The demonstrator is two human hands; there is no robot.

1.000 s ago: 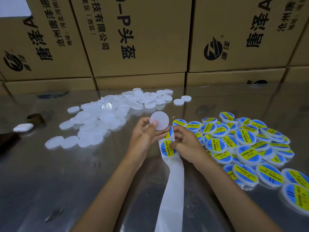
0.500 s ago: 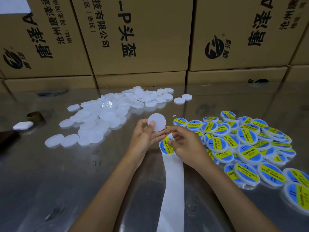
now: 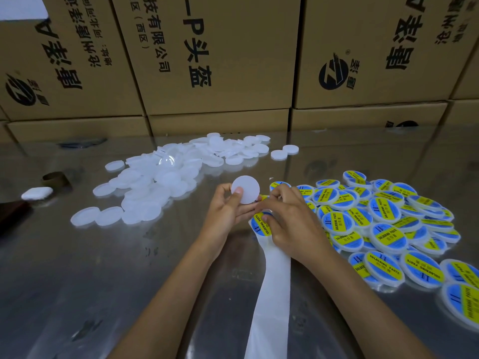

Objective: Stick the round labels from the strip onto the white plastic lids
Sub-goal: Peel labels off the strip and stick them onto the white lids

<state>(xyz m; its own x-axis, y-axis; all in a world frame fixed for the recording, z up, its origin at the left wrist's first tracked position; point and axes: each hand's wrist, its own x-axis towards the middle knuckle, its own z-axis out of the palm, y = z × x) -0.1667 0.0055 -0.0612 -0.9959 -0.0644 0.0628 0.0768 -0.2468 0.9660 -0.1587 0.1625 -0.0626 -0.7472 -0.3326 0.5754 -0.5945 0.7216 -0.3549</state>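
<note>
A: What does each grip have hold of?

B: The left hand (image 3: 228, 211) holds a bare white lid (image 3: 245, 189) upright between thumb and fingers, the thumb lying across the lid's lower left face. The right hand (image 3: 287, 218) has its fingers curled down on the label strip (image 3: 269, 294); its fingertips pinch at a round blue and yellow label (image 3: 262, 224) at the top end of the strip, just below the lid.

A: Are the two hands touching?

B: They meet at the fingertips, just beside the lid's right edge. A sliver of yellow shows there, but it is too small to tell what it belongs to.

A: Where does the strip go from the grip?

B: It runs as a bare white band from under the right hand toward the person, between the two forearms, and out of the lower edge of the view.

A: And around the hands?

B: To the right of the grip lies a spread of labelled lids (image 3: 386, 221), blue and yellow, overlapping on the shiny bench (image 3: 77, 281). Beyond and to the left of the grip sits a pile of plain white lids (image 3: 166, 182), with two lids a little apart at its far right end. Farther left are a small white case (image 3: 37, 193) and a brown tape ring (image 3: 55, 178). Behind everything stands a wall of printed cardboard boxes (image 3: 220, 60).
</note>
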